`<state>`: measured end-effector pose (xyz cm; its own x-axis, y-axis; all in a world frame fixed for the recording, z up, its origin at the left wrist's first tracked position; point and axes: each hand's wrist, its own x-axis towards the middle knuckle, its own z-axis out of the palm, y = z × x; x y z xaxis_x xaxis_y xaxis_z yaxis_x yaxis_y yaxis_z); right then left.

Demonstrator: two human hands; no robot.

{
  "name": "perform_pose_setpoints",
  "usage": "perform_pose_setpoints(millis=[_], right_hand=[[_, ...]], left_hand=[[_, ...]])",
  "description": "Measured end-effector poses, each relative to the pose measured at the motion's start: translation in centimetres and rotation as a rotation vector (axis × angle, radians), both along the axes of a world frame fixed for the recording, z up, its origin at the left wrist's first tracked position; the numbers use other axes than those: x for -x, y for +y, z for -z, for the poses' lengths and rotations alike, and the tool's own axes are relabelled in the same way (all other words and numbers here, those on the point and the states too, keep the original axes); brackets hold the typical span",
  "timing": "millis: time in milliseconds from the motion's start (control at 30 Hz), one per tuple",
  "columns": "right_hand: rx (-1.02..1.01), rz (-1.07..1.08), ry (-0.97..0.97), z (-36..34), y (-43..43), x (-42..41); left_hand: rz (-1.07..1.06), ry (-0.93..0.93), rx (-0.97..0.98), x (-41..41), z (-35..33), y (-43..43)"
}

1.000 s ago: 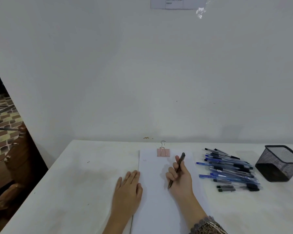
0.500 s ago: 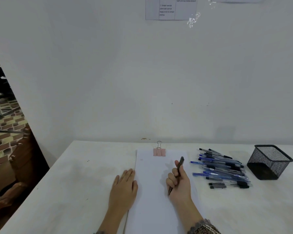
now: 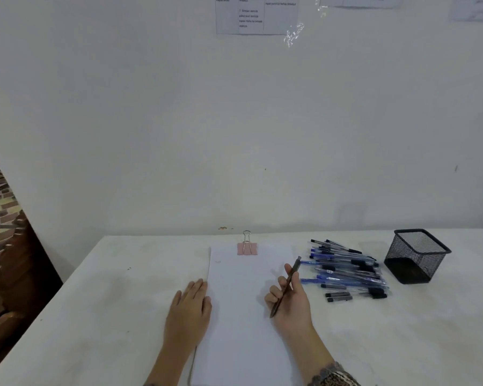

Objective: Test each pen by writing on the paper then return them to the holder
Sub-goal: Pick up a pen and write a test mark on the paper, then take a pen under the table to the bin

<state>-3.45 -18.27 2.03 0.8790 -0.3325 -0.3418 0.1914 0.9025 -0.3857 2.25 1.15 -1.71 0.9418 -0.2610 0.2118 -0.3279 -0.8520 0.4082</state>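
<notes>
- Left hand (image 3: 188, 310): lies flat on the table (image 3: 101, 316), fingers straight and together, touching the left edge of the paper (image 3: 243, 316).
- Right hand (image 3: 292, 303): rests on the paper's right part, fingers curled round a dark pen (image 3: 286, 285) — tip down near the sheet, top end tilted away and to the right.
- Pile of pens (image 3: 346, 270): lies on the table just right of the paper.
- Pink binder clip (image 3: 247, 247): clamps the paper's far edge.
- Black mesh holder (image 3: 416, 256): stands tilted, right of the pile — contents cannot be told.
</notes>
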Motion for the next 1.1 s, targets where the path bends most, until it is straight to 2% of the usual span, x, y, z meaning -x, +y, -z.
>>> perform_pose_setpoints(millis=[133,267,367,533,767,933,1100], right_hand=[[0.1,-0.047,0.095,-0.4,-1.8,1.9],[0.343,-0.097,0.191,-1.1,-3.5,4.8],[0.518,-0.077,0.239,-1.6,-4.3,7.3],[0.684,-0.026,0.304,-1.9,-4.9,10.9],[0.843,0.063,0.332,-2.6,-5.6,16.5],[0.862,0.1,0.313,-2.5,-7.1,22.9],[0.896,0.109,0.322,-1.7,-8.6,30.0]], left_hand=[[0.004,0.081,0.106,0.3,-0.6,0.2],[0.006,0.112,0.299,1.5,-1.7,-0.6],[0.013,0.051,0.192,3.7,-2.4,-2.6],[0.152,0.028,0.227,7.7,-2.9,-6.7],[0.292,0.023,0.358,14.8,-3.0,-11.6],[0.331,-0.003,0.394,21.1,-2.8,-14.8],[0.369,0.048,0.424,28.7,-2.2,-17.5]])
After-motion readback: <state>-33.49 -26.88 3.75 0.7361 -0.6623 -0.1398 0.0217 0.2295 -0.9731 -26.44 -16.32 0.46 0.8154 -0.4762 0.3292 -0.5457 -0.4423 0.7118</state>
